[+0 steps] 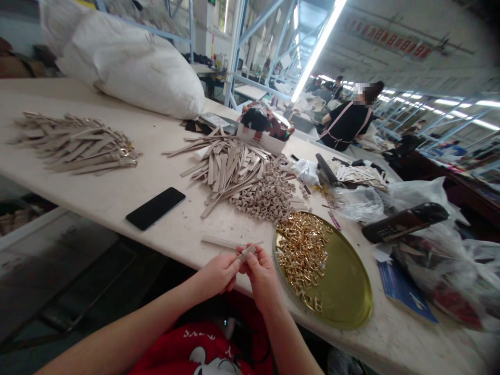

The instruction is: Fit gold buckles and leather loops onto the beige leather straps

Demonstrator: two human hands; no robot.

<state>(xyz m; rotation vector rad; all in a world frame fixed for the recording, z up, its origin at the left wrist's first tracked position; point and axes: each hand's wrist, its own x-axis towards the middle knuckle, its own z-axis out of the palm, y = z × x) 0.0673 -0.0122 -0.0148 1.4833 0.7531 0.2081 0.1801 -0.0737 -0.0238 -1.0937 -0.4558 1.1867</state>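
Note:
Close together at the table's front edge, my left hand (223,269) and my right hand (258,268) both pinch a beige strap (223,241). Its long end sticks out to the left over the table, and its short end shows between my fingertips. A small band seems to sit around the strap there, though my fingers partly cover it. Right of my hands lies a round gold tray (347,281) bearing a heap of gold buckles (302,247). Beyond my hands are a pile of small beige loops (265,195) and a heap of loose beige straps (230,164).
A black phone (155,208) lies left of my hands. Straps with gold fittings (86,143) are piled farther left, before a big white sack (128,67). At right are a dark handled object (406,222), a blue booklet (406,291) and plastic bags (441,271). Another person (347,122) works beyond.

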